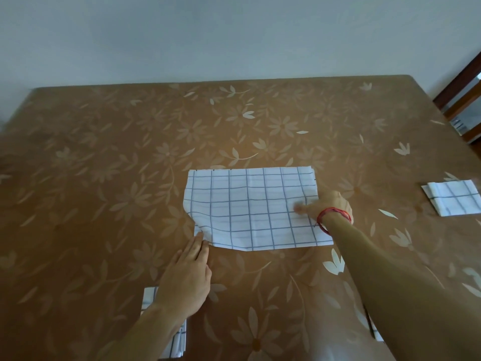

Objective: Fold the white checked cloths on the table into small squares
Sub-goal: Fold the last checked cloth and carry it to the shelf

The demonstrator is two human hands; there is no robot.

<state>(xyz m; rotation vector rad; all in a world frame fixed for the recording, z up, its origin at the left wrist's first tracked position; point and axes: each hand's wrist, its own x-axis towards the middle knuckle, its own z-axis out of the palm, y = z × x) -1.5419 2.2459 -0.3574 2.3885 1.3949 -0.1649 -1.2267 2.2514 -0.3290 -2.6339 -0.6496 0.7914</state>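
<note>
A white cloth with a dark grid (250,207) lies flat in the middle of the table as a wide rectangle, its near left corner slightly rumpled. My left hand (187,272) lies flat with straight fingers, the fingertips touching that near left corner. My right hand (325,204), a red thread round its wrist, rests on the cloth's right part with the fingers blurred and pointing left. A small folded checked cloth (453,198) sits at the table's right edge.
More checked cloth (166,337) lies under my left forearm at the near edge, and a sliver of another cloth (374,332) shows beside my right arm. The brown flowered tablecloth (130,152) covers the table. A dark wooden frame (466,100) stands at the far right.
</note>
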